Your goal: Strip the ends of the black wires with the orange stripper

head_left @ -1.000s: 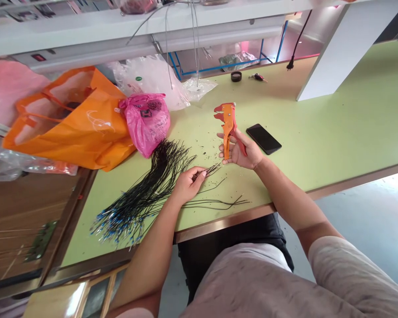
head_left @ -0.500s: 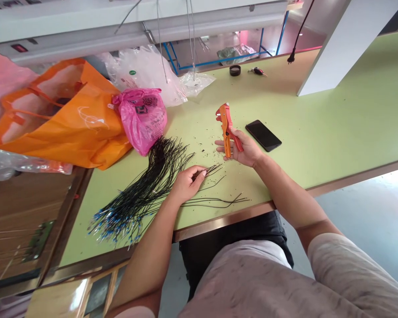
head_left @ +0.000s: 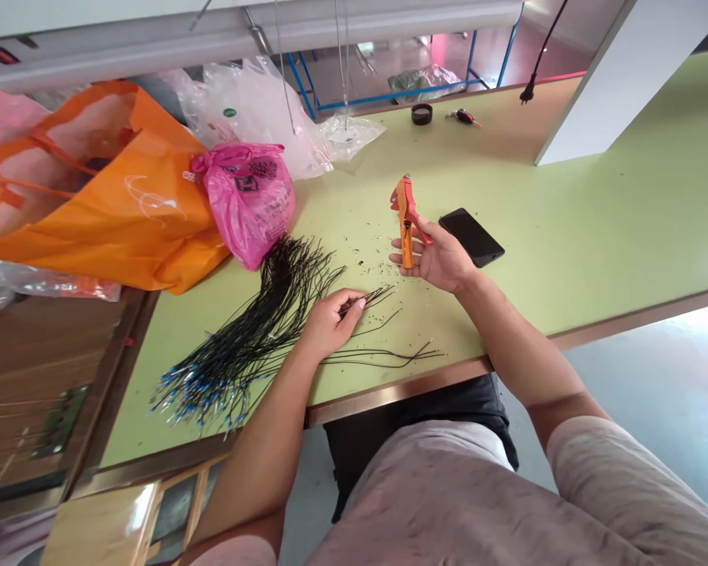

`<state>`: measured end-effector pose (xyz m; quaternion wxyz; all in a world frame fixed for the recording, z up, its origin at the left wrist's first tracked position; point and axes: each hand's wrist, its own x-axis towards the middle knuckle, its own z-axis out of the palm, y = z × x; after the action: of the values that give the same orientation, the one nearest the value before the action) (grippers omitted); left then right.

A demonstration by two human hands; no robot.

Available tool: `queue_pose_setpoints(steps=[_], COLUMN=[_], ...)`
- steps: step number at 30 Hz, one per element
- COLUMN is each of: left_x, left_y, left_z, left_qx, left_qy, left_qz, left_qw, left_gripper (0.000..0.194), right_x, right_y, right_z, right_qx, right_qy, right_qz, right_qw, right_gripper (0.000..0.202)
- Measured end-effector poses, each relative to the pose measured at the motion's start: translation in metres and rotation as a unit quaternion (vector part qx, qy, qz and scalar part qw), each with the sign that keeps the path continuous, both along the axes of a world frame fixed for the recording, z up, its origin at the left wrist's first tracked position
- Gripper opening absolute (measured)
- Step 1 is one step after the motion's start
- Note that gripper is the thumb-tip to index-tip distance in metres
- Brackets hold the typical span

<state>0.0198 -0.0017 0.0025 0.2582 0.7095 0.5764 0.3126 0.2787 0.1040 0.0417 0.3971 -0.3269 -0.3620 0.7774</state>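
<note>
L hand (head_left: 332,320) grips thin black wires (head_left: 377,299) btwn thumb & fingers, tips poking out toward R hand (head_left: 442,255). R hand, palm up w/ fingers partly spread, holds orange/red hand tool (head_left: 407,224), just beyond the wire tips. Pink bag (head_left: 251,200) has dark printing, too small to read; orange bag (head_left: 147,212) has a pale logo, also unreadable.

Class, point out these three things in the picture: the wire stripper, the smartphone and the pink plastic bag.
Wire stripper (head_left: 407,223): head view, orange handle.
Smartphone (head_left: 473,237): head view, dark screen.
Pink plastic bag (head_left: 248,206): head view, bulging front.
</note>
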Motion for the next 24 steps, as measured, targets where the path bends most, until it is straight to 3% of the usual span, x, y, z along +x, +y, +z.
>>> queue_pose_setpoints(steps=[6, 12, 16, 20, 24], left_x=[0.0, 0.001, 0.001, 0.003, 0.004], left_y=[-0.001, 0.001, 0.001, 0.001, 0.001], left_z=[-0.007, -0.011, -0.01, -0.003, 0.003], left_qx=[-0.053, -0.063, -0.052, -0.009, 0.009], left_qy=[-0.098, -0.163, -0.152, -0.085, -0.069], left_qz=[0.024, 0.04, 0.041, 0.065, 0.1], left_qw=[0.993, 0.984, 0.986, 0.994, 0.993], left_gripper=[0.032, 0.025, 0.026, 0.027, 0.03], right_x=[0.001, -0.003, -0.009, -0.013, -0.014], right_y=[-0.001, -0.002, -0.005, -0.01, -0.014], right_z=[0.0, -0.006, -0.007, -0.006, -0.006], right_qx=[0.001, 0.034, 0.057, 0.076, 0.097], right_qy=[0.002, -0.04, -0.068, -0.102, -0.106], right_qz=[-0.009, -0.035, -0.045, -0.054, -0.042], right_qw=[1.0, 0.998, 0.995, 0.99, 0.989], right_gripper=[0.039, 0.04, 0.046, 0.067, 0.065])
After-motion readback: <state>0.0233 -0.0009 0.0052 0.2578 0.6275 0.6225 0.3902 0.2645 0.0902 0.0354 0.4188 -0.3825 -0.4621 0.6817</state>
